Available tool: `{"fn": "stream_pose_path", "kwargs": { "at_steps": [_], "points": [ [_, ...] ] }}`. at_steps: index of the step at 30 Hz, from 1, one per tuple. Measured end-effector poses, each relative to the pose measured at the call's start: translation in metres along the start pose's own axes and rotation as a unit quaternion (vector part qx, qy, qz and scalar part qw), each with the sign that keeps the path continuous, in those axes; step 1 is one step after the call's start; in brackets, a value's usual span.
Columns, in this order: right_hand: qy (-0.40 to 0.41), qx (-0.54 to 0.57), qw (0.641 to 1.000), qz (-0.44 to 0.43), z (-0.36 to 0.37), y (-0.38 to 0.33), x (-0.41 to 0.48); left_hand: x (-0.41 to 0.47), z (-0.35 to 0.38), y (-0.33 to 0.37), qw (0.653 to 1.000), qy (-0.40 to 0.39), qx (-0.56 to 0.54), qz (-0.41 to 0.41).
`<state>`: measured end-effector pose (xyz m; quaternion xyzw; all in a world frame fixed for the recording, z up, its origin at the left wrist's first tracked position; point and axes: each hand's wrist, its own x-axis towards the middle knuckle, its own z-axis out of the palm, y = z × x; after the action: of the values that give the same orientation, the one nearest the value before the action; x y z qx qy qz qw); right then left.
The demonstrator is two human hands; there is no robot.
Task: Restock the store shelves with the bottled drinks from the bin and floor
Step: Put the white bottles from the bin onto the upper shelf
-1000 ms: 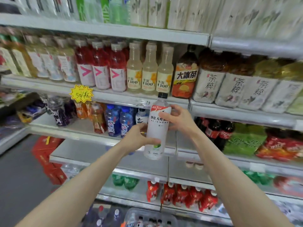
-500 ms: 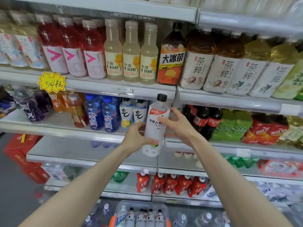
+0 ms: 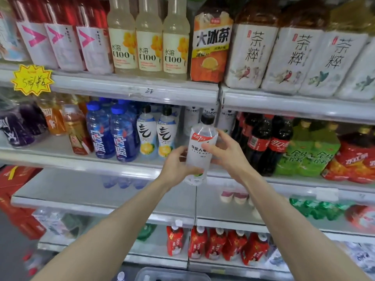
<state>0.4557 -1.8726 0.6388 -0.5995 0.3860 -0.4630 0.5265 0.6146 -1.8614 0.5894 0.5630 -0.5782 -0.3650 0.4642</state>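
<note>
**Shelf inspection – one bottle in hand at the middle shelf**

Far left, a yellow star price tag (image 3: 32,80) hangs on the front rail of the upper shelf (image 3: 121,86). Below it, the middle shelf (image 3: 60,157) carries, in order: purple bottles (image 3: 14,128), orange bottles (image 3: 53,120), blue bottles (image 3: 113,134) and two lemon-label bottles (image 3: 155,136) with black caps.

Just right of those the left hand (image 3: 176,165) comes up from below. Its fingers are curled round the lower part of the clear bottle (image 3: 200,147), gripping it from the left. The bottle has a black cap and a white label with a red band. It is held nearly upright, its top leaning slightly right, in the air before the middle shelf – its base sits lower than the shelf's front edge and rests on nothing. Behind it, at the back of the shelf, stand white-label bottles (image 3: 190,118) of like kind.

The right hand (image 3: 229,153) holds the same bottle from the right at label height, thumb across the front and fingers behind.

Right of the hands stand cola bottles (image 3: 261,142), then green packs (image 3: 310,155), then red packs (image 3: 357,159).

On the upper shelf: C100 bottles (image 3: 150,47), one orange iced-tea bottle (image 3: 211,47), then large tea bottles (image 3: 292,57).

At the bottom edge of view, the rim of a bin (image 3: 172,275) shows between the forearms.
</note>
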Motion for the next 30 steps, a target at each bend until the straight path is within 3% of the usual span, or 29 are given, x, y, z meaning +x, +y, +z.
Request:
{"fn": "stream_pose_path", "kwargs": {
  "at_steps": [11, 17, 30],
  "points": [
    [0.019, -0.041, 0.998, -0.048, -0.009, 0.048, 0.062, 0.067, 0.015, -0.056, 0.999, 0.032, 0.011, 0.037],
    [0.054, -0.042, 0.997, -0.045, -0.017, 0.060, 0.087, 0.087, 0.028, -0.061, 0.996, 0.051, -0.006, 0.067],
    [0.052, -0.054, 0.997, -0.036, -0.014, 0.081, 0.113, 0.102, 0.036, -0.084, 0.994, 0.057, -0.037, 0.082]
  ]
}}
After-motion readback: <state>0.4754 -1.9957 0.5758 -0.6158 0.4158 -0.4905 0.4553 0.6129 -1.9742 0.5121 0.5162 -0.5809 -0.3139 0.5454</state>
